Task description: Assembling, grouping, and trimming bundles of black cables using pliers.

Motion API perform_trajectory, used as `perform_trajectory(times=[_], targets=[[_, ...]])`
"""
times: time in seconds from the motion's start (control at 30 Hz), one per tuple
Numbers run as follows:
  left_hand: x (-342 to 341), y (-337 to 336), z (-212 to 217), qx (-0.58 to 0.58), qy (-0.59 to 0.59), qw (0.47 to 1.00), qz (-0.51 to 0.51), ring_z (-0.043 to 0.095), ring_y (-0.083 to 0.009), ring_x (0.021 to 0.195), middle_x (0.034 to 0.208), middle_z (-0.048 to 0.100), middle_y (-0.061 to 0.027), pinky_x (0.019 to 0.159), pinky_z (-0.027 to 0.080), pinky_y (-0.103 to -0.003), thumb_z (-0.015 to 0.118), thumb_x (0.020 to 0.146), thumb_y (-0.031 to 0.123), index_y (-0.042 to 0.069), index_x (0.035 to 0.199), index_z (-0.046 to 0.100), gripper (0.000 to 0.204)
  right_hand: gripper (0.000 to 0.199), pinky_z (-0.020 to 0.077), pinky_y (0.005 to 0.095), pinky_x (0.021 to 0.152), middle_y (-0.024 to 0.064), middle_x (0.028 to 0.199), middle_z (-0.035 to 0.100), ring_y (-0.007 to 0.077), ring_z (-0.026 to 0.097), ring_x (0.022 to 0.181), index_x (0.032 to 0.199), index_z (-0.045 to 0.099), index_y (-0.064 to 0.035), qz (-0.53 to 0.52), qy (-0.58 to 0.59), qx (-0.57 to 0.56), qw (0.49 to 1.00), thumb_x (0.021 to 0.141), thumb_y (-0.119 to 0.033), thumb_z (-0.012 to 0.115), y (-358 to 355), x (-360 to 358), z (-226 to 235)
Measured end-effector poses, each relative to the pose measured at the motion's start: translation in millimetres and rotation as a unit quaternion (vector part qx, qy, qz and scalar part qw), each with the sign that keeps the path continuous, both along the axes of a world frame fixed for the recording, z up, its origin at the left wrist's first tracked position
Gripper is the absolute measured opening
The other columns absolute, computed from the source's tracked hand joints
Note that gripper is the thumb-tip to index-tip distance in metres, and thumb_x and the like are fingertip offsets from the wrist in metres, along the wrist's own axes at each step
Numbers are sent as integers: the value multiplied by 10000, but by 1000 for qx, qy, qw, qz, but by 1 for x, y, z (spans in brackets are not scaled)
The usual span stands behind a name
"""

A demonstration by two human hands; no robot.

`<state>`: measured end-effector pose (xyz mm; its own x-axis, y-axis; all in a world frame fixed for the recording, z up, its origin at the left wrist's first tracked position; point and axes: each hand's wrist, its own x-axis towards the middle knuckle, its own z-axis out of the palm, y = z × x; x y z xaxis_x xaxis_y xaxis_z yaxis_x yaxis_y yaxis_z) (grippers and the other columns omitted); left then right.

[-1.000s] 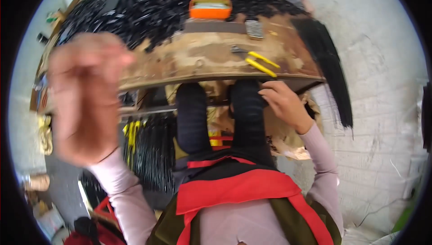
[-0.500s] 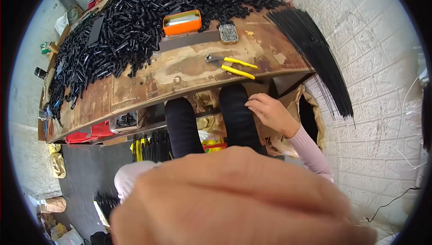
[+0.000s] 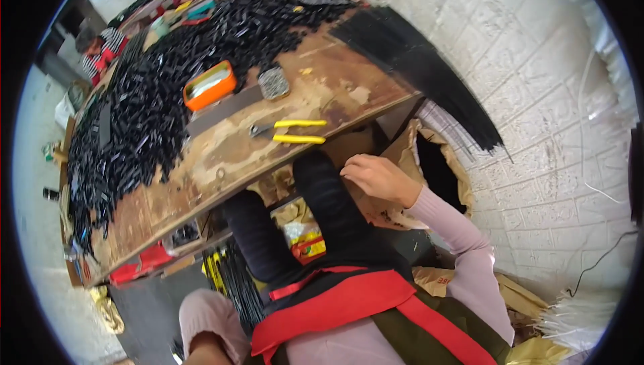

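Observation:
My right hand (image 3: 380, 178) is beside my right knee, empty as far as I can see, with its fingers loosely bent and lying next to the dark trouser leg (image 3: 320, 180). Of my left arm only the pink sleeve (image 3: 208, 318) and a bit of wrist show at the lower edge; the hand is out of the picture. Yellow-handled cutting pliers (image 3: 300, 139) lie on the worn wooden table (image 3: 248, 157), nearest to my right hand. Beyond them stand an orange tin (image 3: 224, 88) with pale contents and a small box of metal bits (image 3: 274, 84).
A large heap of short black tubes (image 3: 147, 96) covers the table's far side. Long thin black rods (image 3: 416, 63) overhang its right end. An open paper sack (image 3: 412, 147) stands below, near the white wall (image 3: 537, 96). Two co-workers sit beyond the heap, one in striped sleeves (image 3: 94, 66).
The blurred hand that filled the lower foreground has left the picture, uncovering my lap and red apron. The view has turned and shifted. My right hand stays by the knee.

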<state>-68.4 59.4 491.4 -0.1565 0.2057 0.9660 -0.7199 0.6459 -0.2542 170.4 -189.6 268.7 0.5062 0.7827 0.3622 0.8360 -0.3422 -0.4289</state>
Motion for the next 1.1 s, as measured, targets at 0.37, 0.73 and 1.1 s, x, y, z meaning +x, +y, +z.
perform_trajectory(times=[0.37,0.73,1.1], targets=[[45,6,-224,554,396,517,520,673,-312,886,992,683,-121,783,535,-355,621,751,-56,53,983,711,271,144,503,421,769,130,907,676,334,622,891,962,692,-72,-326,-90,-2,941,864,-156,625,-84,156,50],[25,24,-206,402,559,447,571,660,-327,878,952,679,-147,768,520,-365,574,816,-86,31,1011,696,258,111,552,402,718,181,867,648,319,646,838,896,618,-25,-478,-318,-251,779,798,-74,637,-87,263,25],[20,22,-232,455,524,480,537,668,-299,873,942,679,-96,764,549,-390,661,716,71,124,1045,679,334,212,580,403,617,137,842,717,281,721,757,807,710,-74,-433,-303,-267,806,899,-88,520,-64,276,19]])
